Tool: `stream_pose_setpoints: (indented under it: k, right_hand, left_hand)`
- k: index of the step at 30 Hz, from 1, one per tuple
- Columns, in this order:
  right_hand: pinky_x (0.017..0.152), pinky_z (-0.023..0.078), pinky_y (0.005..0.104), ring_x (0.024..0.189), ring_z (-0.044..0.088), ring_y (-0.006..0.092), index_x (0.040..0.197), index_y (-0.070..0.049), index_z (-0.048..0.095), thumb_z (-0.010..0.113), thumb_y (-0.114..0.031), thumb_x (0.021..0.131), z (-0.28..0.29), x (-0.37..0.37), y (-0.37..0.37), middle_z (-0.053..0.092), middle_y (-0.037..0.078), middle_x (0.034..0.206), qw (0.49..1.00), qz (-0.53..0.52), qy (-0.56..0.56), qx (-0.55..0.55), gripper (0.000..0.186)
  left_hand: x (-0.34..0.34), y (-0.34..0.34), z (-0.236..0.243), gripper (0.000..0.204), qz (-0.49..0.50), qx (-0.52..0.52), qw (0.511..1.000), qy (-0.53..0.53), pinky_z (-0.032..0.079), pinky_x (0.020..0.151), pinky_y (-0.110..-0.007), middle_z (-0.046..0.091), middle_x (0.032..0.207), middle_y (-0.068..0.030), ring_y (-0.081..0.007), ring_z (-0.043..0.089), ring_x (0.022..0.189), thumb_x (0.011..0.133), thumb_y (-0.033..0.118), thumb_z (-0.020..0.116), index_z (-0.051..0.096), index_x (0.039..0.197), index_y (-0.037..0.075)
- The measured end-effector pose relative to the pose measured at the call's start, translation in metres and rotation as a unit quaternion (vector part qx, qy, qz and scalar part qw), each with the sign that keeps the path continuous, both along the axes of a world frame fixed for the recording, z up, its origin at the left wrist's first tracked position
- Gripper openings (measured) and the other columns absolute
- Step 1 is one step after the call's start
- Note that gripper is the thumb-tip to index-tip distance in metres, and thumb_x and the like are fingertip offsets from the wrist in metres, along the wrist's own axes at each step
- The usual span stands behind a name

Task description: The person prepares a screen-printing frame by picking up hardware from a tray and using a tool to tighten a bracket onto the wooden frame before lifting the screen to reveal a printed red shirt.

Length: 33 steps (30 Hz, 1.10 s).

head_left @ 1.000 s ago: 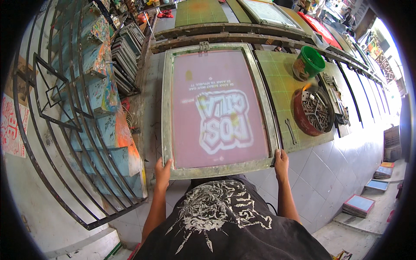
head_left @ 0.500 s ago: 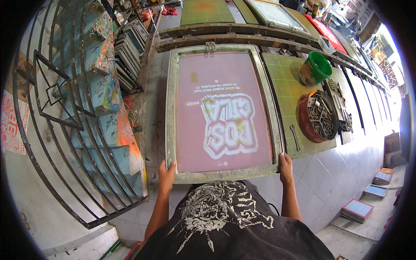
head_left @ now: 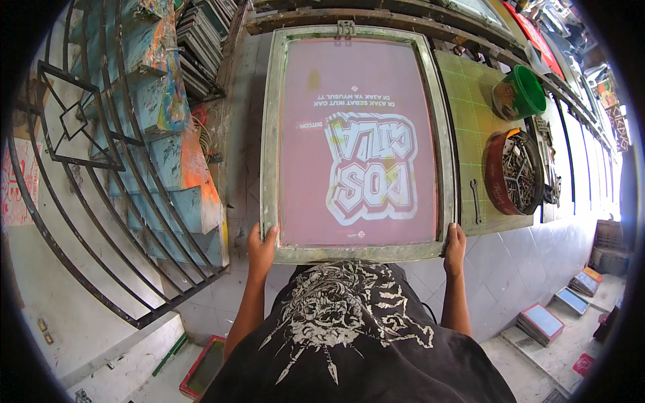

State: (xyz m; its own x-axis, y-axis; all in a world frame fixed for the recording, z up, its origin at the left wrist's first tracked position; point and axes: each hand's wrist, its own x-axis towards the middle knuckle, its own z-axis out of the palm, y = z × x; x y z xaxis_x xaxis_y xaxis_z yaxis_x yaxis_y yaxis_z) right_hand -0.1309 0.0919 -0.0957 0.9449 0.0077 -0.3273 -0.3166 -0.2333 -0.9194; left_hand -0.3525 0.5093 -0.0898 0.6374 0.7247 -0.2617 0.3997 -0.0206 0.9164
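A screen printing frame (head_left: 271,154) lies in front of me, its pinkish mesh carrying pale lettering that reads upside down from here. My left hand (head_left: 262,243) grips the near left corner, thumb on top of the frame's side. At the near right corner my right hand (head_left: 455,243) is closed on the other side in the same way. The frame's far edge meets a metal hinge clamp (head_left: 345,29) at the dark rail. What lies under the frame is mostly hidden, and so are the fingers beneath it.
To the right, a greenish board (head_left: 463,101) bears a wrench (head_left: 476,201), a round red tin (head_left: 497,176) of metal hardware and a green bucket (head_left: 527,93). Black metal bars (head_left: 127,201) and paint-stained blue steps (head_left: 161,201) stand at left. Stacked frames (head_left: 200,47) lean behind them.
My view has tilted down and shifted, so the frame appears higher and slightly to the right. Both hands keep their hold on its near corners.
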Motion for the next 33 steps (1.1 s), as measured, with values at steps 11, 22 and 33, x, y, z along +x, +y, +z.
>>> stream_pose_setpoints:
  k: [11, 22, 33]
  right_hand:
    - [0.055, 0.025, 0.0247, 0.064, 0.031, 0.0041, 0.077, -0.01, 0.053, 0.054, -0.028, 0.1, -0.019, 0.003, -0.015, 0.036, -0.009, 0.07, 1.0, -0.031, 0.005, 0.004, 0.029]
    - [0.067, 0.033, 0.0255, 0.076, 0.04, 0.0063, 0.089, -0.003, 0.059, 0.049, -0.03, 0.101, -0.01, 0.0, -0.018, 0.047, -0.005, 0.079, 0.999, -0.004, 0.045, -0.011, 0.031]
    - [0.063, 0.032, 0.0247, 0.071, 0.038, 0.0058, 0.087, -0.005, 0.058, 0.049, -0.03, 0.102, 0.005, 0.001, 0.007, 0.045, -0.007, 0.077, 0.999, -0.027, 0.023, -0.028, 0.03]
  left_hand:
    - [0.045, -0.002, 0.043, 0.057, -0.061, 0.36, 0.926, 0.098, 0.037, 0.104, -0.045, 0.044, 0.137, -0.0256, -0.0392, 0.045, 0.126, 0.087, 0.02, 0.066, 0.046, 0.137, -0.001]
    - [0.233, 0.022, 0.015, 0.085, -0.348, 0.436, 0.815, 0.157, 0.009, 0.112, -0.066, 0.017, 0.156, -0.0269, -0.0439, 0.009, 0.147, 0.082, 0.063, 0.061, 0.035, 0.151, 0.02]
    - [0.217, 0.033, 0.016, 0.083, -0.361, 0.403, 0.831, 0.132, 0.009, 0.114, -0.063, 0.021, 0.155, -0.027, -0.0431, 0.014, 0.146, 0.081, 0.056, 0.065, 0.036, 0.15, 0.018]
